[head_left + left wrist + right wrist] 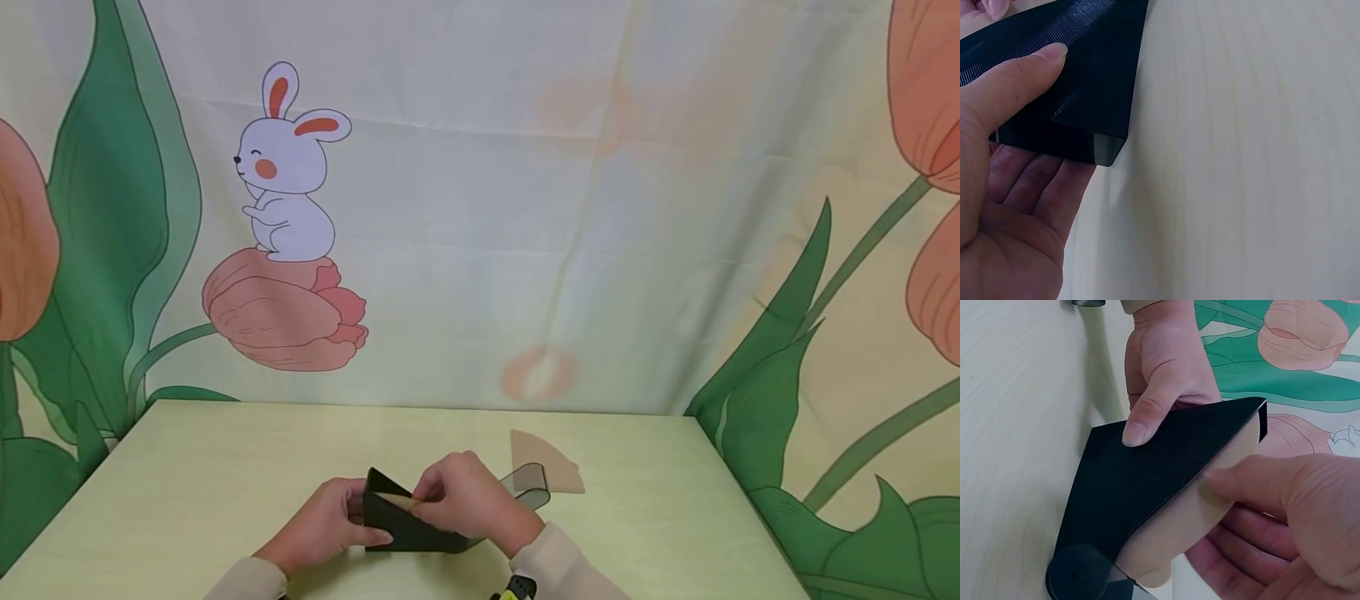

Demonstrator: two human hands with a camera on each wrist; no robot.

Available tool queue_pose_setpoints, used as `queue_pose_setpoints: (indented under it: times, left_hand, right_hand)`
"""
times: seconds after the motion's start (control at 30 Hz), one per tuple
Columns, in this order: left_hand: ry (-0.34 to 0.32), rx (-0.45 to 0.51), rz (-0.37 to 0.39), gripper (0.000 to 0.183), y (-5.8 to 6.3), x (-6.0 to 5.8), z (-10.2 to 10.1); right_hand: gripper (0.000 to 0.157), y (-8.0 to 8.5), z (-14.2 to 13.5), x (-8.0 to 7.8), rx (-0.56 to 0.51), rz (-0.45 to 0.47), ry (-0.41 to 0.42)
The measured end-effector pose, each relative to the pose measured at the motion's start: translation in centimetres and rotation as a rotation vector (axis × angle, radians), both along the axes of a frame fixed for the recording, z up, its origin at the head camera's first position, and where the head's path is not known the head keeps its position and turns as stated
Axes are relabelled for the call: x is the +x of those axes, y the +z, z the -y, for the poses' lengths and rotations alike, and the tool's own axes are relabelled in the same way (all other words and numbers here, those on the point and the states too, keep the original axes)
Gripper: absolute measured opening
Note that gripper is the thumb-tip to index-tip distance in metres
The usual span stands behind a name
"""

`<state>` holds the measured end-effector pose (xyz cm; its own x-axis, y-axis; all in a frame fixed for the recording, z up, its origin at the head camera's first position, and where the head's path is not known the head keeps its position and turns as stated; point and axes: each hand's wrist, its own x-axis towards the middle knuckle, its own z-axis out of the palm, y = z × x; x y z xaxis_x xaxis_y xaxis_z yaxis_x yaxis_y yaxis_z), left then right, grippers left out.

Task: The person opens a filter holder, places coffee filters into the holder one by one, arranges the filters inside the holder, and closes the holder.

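A black wedge-shaped coffee filter holder (408,530) stands on the table, its clear lid (535,482) swung out to the right. My left hand (322,525) grips the holder at its left end, with the thumb (1025,75) on the ribbed face and fingers behind. From the open edge shows a brown paper coffee filter (1172,528), or a stack of them; how many I cannot tell. My right hand (468,497) pinches the paper at that edge between thumb and fingers. The paper's lower part is hidden inside the holder.
Behind the clear lid, a fan-shaped brown paper filter (555,467) lies flat on the pale wooden table (637,508). A printed cloth (450,208) with a rabbit and tulips hangs along the table's back edge.
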<state>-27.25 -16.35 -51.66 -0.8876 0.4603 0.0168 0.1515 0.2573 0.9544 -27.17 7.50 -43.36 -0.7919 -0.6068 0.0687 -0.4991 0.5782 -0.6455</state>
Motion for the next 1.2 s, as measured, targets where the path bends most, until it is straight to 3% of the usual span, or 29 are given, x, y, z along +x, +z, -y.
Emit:
queue_pose_setpoints:
  times: [0.3,0.77,1.2]
  left_hand:
    - [0.006,-0.033,-0.02,0.043,0.0,0.0,0.0]
    - [0.001,-0.027,-0.013,0.043,0.0,0.0,-0.1]
    - [0.001,-0.004,0.005,0.044,0.2,0.1,-0.1]
  right_hand:
    - [0.004,0.2,-0.1,0.0,-0.06,-0.03,0.017]
    - [0.007,-0.2,0.0,0.0,-0.045,-0.031,-0.008]
    - [0.01,1.1,-1.0,0.0,-0.032,0.044,-0.012]
